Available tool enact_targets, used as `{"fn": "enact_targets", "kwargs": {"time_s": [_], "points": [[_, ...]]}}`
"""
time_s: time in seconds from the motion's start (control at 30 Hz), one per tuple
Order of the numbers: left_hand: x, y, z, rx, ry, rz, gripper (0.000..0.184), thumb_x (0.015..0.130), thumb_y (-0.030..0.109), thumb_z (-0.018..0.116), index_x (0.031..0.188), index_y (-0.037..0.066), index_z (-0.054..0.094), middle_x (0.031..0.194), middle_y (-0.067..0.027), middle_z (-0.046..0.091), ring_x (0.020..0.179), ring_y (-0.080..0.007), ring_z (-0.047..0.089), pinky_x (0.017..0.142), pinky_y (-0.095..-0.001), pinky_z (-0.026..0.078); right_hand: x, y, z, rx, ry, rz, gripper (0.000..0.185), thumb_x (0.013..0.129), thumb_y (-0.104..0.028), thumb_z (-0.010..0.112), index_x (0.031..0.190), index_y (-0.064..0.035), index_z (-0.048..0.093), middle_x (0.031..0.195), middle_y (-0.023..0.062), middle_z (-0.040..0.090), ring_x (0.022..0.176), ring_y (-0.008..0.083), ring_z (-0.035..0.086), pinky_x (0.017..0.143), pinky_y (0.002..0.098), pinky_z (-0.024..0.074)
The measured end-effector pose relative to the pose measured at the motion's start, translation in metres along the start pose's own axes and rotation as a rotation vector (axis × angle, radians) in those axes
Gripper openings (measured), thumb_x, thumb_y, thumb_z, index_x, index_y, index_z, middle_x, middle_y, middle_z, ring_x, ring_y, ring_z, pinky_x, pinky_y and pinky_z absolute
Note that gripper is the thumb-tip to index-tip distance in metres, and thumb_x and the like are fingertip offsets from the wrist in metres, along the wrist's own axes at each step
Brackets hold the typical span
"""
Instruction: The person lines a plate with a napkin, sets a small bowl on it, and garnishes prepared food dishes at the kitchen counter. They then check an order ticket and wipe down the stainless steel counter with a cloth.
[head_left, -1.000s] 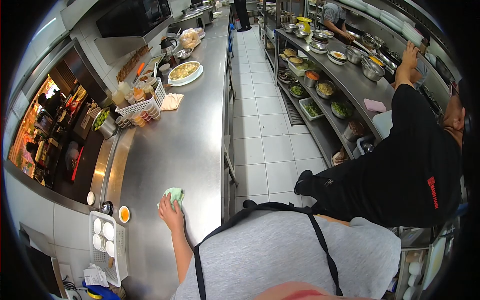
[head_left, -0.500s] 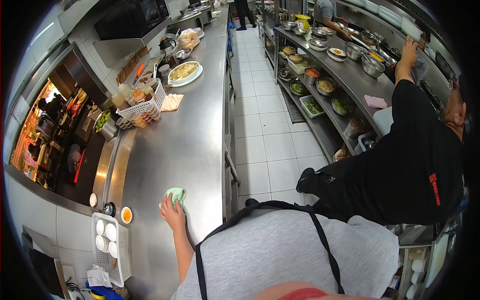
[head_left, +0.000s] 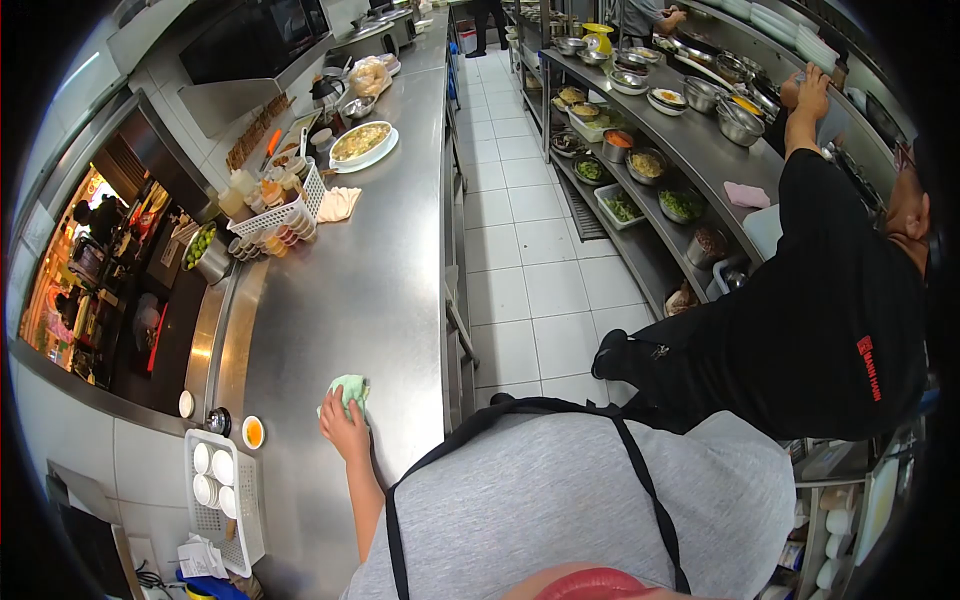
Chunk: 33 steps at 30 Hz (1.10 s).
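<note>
On the steel counter [head_left: 340, 280], my left hand [head_left: 344, 432] is pressed down over a pale green cloth [head_left: 352, 388], its fingers curled onto the fabric. Part of the cloth bulges out beyond my fingertips. To the left of that hand sits a small white bowl [head_left: 253, 432] with orange sauce in it, with a dark, shiny round object [head_left: 218, 420] beside it. A white perforated basket [head_left: 254, 520] holding white cups [head_left: 222, 466] stands near the counter's left edge. My right hand does not show anywhere in the view.
A co-worker in black [head_left: 830, 300] stands close on my right, reaching over a shelf unit [head_left: 740, 170] full of bowls. Farther up my counter are a condiment basket [head_left: 290, 215], a folded cloth [head_left: 338, 204] and a white dish of food [head_left: 362, 146]. A tiled aisle [head_left: 530, 240] runs ahead.
My left hand and the green cloth stay at nearly the same spot on the counter. The view has shifted slightly. At the back right, another person's hands have moved.
</note>
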<state>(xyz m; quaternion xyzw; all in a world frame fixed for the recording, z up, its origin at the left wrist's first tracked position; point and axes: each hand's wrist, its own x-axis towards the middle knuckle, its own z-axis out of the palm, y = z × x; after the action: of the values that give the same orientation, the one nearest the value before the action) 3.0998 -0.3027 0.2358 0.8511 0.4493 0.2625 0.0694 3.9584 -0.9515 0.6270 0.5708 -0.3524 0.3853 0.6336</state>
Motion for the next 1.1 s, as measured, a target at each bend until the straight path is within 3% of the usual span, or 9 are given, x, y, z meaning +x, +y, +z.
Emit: {"fn": "enact_targets", "kwargs": {"time_s": [0.2, 0.47, 0.57, 0.67, 0.7, 0.73, 0.77, 0.93, 1.1], "points": [[0.0, 0.002, -0.002, -0.005, 0.002, 0.002, 0.036, 0.087, 0.022, 0.05, 0.122, 0.015, 0.051, 0.127, -0.0077, 0.047, 0.121, -0.027, 0.04, 0.104, -0.0446, 0.022, -0.009, 0.03, -0.01, 0.359, -0.096, 0.018, 0.039, 0.087, -0.01, 0.036, 0.125, -0.0069, 0.045, 0.129, 0.0084, 0.039, 0.121, 0.0213, 0.036, 0.099, 0.0321, 0.0301], [-0.001, 0.002, 0.0, 0.009, 0.002, -0.015, 0.036, 0.087, 0.023, 0.051, 0.122, 0.014, 0.05, 0.128, -0.0075, 0.046, 0.121, -0.0274, 0.039, 0.104, -0.0445, 0.022, -0.023, 0.057, -0.025, 1.503, -0.156, 0.324, 0.038, 0.091, -0.017, 0.035, 0.125, -0.0051, 0.047, 0.13, 0.0089, 0.044, 0.12, 0.0216, 0.041, 0.101, 0.0325, 0.0308], [-0.002, 0.001, -0.004, -0.032, 0.039, -0.046, 0.039, 0.086, 0.026, 0.053, 0.123, 0.013, 0.05, 0.129, -0.0085, 0.045, 0.121, -0.0276, 0.039, 0.104, -0.0441, 0.022, -0.023, 0.057, -0.039, 1.802, -0.111, 0.42, 0.038, 0.092, -0.019, 0.034, 0.125, -0.0044, 0.048, 0.13, 0.0091, 0.046, 0.12, 0.0217, 0.043, 0.102, 0.0326, 0.0311], [-0.002, 0.007, -0.008, -0.08, 0.102, -0.008, 0.047, 0.082, 0.031, 0.059, 0.123, 0.011, 0.048, 0.131, -0.01, 0.044, 0.122, -0.0282, 0.038, 0.104, -0.0499, 0.019, -0.032, 0.077, -0.05, 2.013, -0.03, 0.485, 0.039, 0.094, -0.022, 0.034, 0.125, -0.0038, 0.048, 0.13, 0.0092, 0.048, 0.12, 0.0218, 0.044, 0.103, 0.0327, 0.0313], [-0.003, 0.01, -0.011, -0.06, 0.126, -0.015, 0.049, 0.081, 0.032, 0.061, 0.123, 0.01, 0.048, 0.131, -0.0102, 0.043, 0.122, -0.0284, 0.038, 0.104, -0.0521, 0.017, -0.043, 0.095, -0.061, 2.069, -0.074, 0.536, 0.04, 0.096, -0.029, 0.033, 0.12, -0.005, 0.054, 0.121, 0.01, 0.056, 0.113, 0.0243, 0.051, 0.099, 0.0336, 0.0344], [-0.003, 0.01, -0.013, -0.076, 0.163, -0.031, 0.048, 0.08, 0.032, 0.062, 0.122, 0.011, 0.049, 0.13, -0.0098, 0.043, 0.122, -0.0282, 0.038, 0.104, -0.0536, 0.016, -0.025, 0.025, -0.015, 2.056, 0.452, 0.452, 0.04, 0.089, -0.034, 0.046, 0.122, -0.0116, 0.054, 0.121, 0.0146, 0.054, 0.114, 0.0285, 0.049, 0.097, 0.0371, 0.0371], [-0.004, 0.008, -0.013, -0.091, 0.199, -0.044, 0.048, 0.08, 0.032, 0.062, 0.121, 0.011, 0.049, 0.13, -0.0094, 0.043, 0.122, -0.028, 0.038, 0.104, -0.0552, 0.015, -0.034, 0.032, -0.011, 2.077, 0.347, 0.465, 0.04, 0.088, -0.034, 0.046, 0.122, -0.0116, 0.053, 0.121, 0.0146, 0.053, 0.115, 0.0285, 0.048, 0.097, 0.0371, 0.0369], [0.049, 0.043, -0.091, -0.066, 0.471, 0.275, 0.034, 0.077, 0.018, 0.064, 0.109, 0.012, 0.056, 0.119, -0.0053, 0.052, 0.115, -0.0249, 0.045, 0.103, -0.0517, 0.022, -0.082, 0.077, -0.037, 2.13, 0.135, 0.49, 0.042, 0.086, -0.033, 0.049, 0.122, -0.0119, 0.053, 0.123, 0.0143, 0.051, 0.116, 0.0284, 0.046, 0.097, 0.0372, 0.0359], [0.097, 0.163, -0.262, -0.009, 0.5, 1.006, 0.022, 0.072, 0.011, 0.066, 0.094, 0.012, 0.061, 0.101, -0.0033, 0.059, 0.102, -0.0211, 0.055, 0.094, -0.0448, 0.039, -0.126, 0.104, -0.058, 2.189, 0.056, 0.43, 0.044, 0.083, -0.032, 0.051, 0.123, -0.0121, 0.052, 0.124, 0.0141, 0.048, 0.117, 0.0284, 0.043, 0.097, 0.0374, 0.035]]}}
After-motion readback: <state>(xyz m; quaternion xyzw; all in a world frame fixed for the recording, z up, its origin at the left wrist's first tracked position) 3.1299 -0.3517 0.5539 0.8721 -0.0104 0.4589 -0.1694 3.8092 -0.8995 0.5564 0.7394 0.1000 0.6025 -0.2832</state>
